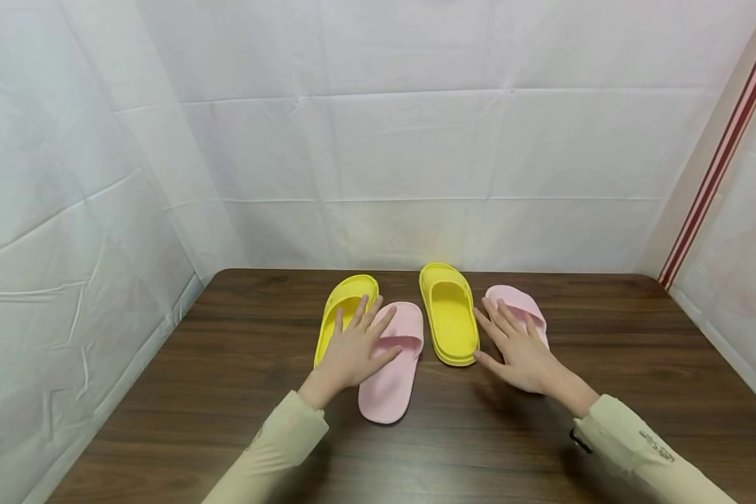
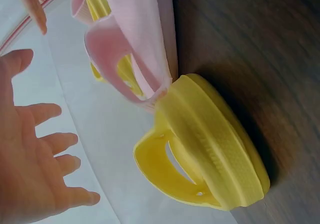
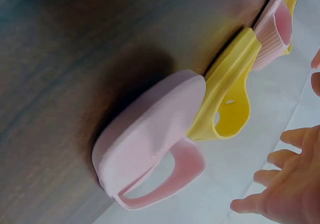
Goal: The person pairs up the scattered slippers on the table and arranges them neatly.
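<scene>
Two yellow slippers and two pink slippers lie on the table, toe straps toward the back, colours alternating from left to right. My left hand [image 1: 351, 350], fingers spread, is held above the left yellow slipper [image 1: 323, 339] and the left pink slipper [image 1: 387, 388]. In the left wrist view a gap shows between those fingers and the yellow slipper [image 2: 200, 139]. The right yellow slipper [image 1: 450, 318] lies between my hands. My right hand [image 1: 523, 353], also spread, hovers over the right pink slipper [image 1: 518, 297] and covers much of it. Nothing is in either hand.
The dark wood-grain table [image 1: 239, 413] ends in a straight back edge close behind the slippers. White sheeting [image 1: 403, 154] hangs behind and on both sides. A red-striped band [image 1: 718, 164] runs down the right corner.
</scene>
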`<state>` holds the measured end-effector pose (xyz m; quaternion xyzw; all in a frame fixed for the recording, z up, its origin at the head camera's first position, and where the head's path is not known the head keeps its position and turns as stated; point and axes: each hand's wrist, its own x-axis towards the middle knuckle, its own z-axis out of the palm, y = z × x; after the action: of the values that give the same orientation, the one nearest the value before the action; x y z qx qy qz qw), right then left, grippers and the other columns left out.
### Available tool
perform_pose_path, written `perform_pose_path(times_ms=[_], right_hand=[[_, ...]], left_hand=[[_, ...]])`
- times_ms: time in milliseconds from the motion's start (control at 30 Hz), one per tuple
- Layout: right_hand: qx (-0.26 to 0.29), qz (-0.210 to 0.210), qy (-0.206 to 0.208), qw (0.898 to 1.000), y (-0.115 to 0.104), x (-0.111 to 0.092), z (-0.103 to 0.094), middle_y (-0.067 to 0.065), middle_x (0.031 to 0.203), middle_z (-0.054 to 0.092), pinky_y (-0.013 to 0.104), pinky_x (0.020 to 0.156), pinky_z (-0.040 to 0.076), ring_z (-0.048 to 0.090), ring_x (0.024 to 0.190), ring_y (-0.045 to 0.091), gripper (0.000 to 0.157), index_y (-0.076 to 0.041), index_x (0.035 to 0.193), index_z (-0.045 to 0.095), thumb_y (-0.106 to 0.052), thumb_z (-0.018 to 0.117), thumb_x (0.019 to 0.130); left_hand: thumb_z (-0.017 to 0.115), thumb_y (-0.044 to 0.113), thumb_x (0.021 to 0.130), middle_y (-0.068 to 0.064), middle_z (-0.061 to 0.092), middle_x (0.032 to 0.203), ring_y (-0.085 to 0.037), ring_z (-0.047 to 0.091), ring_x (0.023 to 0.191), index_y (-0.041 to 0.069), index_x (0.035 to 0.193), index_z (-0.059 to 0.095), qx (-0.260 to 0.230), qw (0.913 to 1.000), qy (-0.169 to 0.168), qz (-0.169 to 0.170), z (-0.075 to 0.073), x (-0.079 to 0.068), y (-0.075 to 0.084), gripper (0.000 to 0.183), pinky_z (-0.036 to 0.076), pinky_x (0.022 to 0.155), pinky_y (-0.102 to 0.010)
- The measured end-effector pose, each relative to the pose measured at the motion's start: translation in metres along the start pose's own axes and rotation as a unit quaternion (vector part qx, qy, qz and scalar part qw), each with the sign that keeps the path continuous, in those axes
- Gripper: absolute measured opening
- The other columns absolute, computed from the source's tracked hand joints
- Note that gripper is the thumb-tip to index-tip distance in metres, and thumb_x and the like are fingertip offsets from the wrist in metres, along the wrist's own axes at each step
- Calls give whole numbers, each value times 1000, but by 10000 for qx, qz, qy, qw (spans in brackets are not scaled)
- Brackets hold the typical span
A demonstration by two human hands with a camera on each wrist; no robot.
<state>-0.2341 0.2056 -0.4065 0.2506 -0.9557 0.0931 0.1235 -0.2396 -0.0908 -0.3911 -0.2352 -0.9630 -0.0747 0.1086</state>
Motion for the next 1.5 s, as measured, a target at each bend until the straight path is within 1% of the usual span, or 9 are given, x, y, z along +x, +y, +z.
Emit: perform_pose_path(times_ms=[133, 300, 367, 533, 700, 1100, 1267, 1400, 1500], right_hand=[[146, -89, 70, 9998, 0, 4, 0, 7, 150, 17, 63, 102, 13, 13, 138, 31, 68, -15, 143, 21, -47, 46, 88], [242, -147, 120, 9995, -1, 9, -3, 10, 149, 19, 61, 104, 11, 16, 137, 31, 68, -11, 142, 24, -44, 48, 88], [263, -167, 167, 9994, -1, 12, -4, 11, 148, 21, 61, 104, 12, 19, 136, 32, 67, -9, 141, 25, -43, 49, 88], [304, -192, 256, 9990, 0, 17, -3, 11, 147, 24, 62, 103, 14, 24, 135, 32, 66, -9, 140, 27, -42, 49, 88], [414, -178, 268, 9986, 2, 21, -3, 12, 146, 27, 62, 103, 14, 24, 135, 31, 64, -7, 139, 29, -40, 50, 88], [580, -120, 212, 9980, 9, 34, 0, 18, 140, 36, 62, 102, 16, 29, 132, 34, 59, -1, 135, 36, -35, 50, 89], [743, -76, 333, 9966, 12, 37, 2, 17, 137, 41, 62, 101, 16, 33, 130, 34, 56, 0, 134, 37, -31, 51, 89], [760, -63, 453, 9961, 13, 43, 4, 17, 134, 45, 62, 101, 17, 36, 127, 35, 54, 1, 132, 40, -29, 52, 89], [758, -2, 393, 9963, 13, 49, 4, 17, 133, 46, 62, 102, 16, 37, 127, 35, 54, 0, 132, 40, -30, 52, 89]], left_hand=[[45, 49, 87, -6, 28, 146, -27, 18, 138, 22, 139, 33, 68, 9997, 203, 103, -1, 4, -4, 60, 17, 104, -60], [46, 44, 88, -6, 30, 146, -28, 19, 137, 19, 138, 34, -73, 9997, 218, 123, -5, 7, -9, 57, 15, 105, -58], [45, 44, 89, -6, 31, 145, -28, 20, 137, 19, 138, 35, -151, 9995, 238, 125, -6, 9, -12, 56, 15, 106, -57], [44, 42, 90, -7, 37, 141, -29, 25, 135, 17, 136, 38, -236, 9987, 405, 202, -8, 13, -17, 53, 17, 106, -56], [46, 38, 90, -8, 40, 140, -29, 28, 134, 16, 134, 42, -292, 9979, 542, 204, -6, 18, -20, 50, 19, 106, -55], [48, 33, 89, -6, 47, 135, -28, 34, 131, 14, 130, 47, -324, 9971, 677, 91, -6, 26, -26, 45, 22, 106, -53], [48, 32, 89, -7, 50, 131, -28, 38, 129, 13, 126, 51, -286, 9962, 807, 137, -3, 29, -31, 42, 25, 104, -53], [48, 30, 89, -8, 51, 130, -28, 38, 128, 12, 126, 51, -297, 9965, 775, 86, -5, 30, -34, 41, 24, 106, -51], [49, 30, 90, -8, 51, 131, -29, 38, 128, 12, 126, 51, -332, 9969, 711, 28, -7, 31, -37, 41, 23, 106, -51]])
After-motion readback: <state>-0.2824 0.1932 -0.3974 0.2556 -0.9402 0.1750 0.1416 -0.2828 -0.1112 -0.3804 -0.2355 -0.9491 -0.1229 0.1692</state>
